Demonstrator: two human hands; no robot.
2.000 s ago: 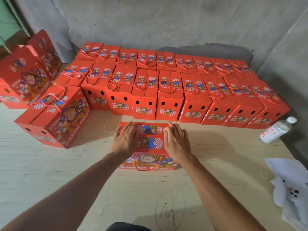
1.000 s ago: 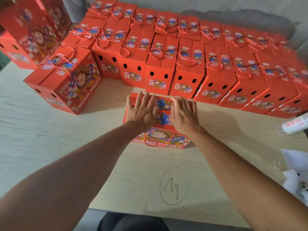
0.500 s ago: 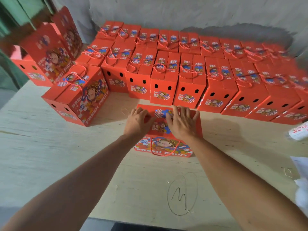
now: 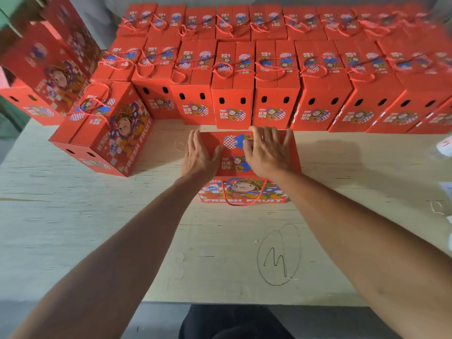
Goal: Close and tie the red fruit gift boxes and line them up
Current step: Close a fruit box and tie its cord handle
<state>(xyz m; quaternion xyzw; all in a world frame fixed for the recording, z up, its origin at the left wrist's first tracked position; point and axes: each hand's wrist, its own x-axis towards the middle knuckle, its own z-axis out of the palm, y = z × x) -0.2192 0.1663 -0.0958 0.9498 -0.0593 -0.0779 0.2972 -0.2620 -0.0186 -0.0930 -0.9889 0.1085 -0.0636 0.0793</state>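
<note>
Pressing down with both of my hands, I hold one red box (image 4: 244,167) flat on the pale table (image 4: 73,216). My left hand (image 4: 199,156) lies on its left edge with straight fingers close together. My right hand (image 4: 267,154) lies on its top right part with fingers a little spread and bent at the far edge.

The box sits in the middle, just in front of the front row. Its long side runs left to right, and the words FRESH FRUIT face me. Its red cord handle (image 4: 242,194) hangs down the near side.

I count eight boxes clearly in the front row (image 4: 232,104), all tied; more at the right are blurry. Another row (image 4: 232,23) stands behind. One tied box (image 4: 105,128) stands turned at the left.
</note>
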